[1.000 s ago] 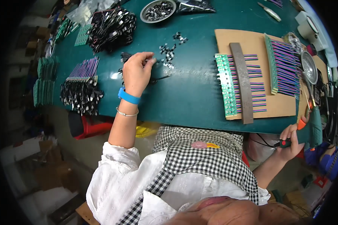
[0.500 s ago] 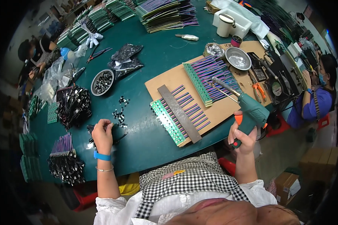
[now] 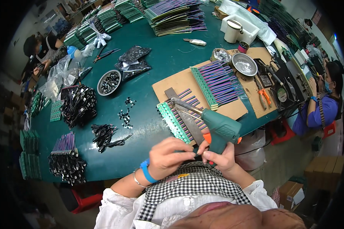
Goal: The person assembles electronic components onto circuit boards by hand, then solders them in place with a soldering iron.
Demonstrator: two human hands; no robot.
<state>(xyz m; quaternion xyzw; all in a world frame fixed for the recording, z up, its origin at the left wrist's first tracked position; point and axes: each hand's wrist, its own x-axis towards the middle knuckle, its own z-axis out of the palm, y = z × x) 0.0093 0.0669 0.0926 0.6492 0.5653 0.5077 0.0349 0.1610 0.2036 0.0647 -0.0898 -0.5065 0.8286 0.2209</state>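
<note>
Right hand (image 3: pixel 223 157) curls round the green gun (image 3: pixel 224 125), nose toward the circuit board (image 3: pixel 173 121); left hand (image 3: pixel 167 157) pinched, catch unclear. One wired bunch (image 3: pixel 67 162) looks done; loose cables (image 3: pixel 103 134) remain.

whatever lies at the fingertips of the left hand (image 3: pixel 170 155) is too small to tell. the right hand (image 3: pixel 222 157) hides the lower part of the glue gun (image 3: pixel 222 124), whose nozzle (image 3: pixel 187 106) covers some of the metal bar (image 3: pixel 195 131).
</note>
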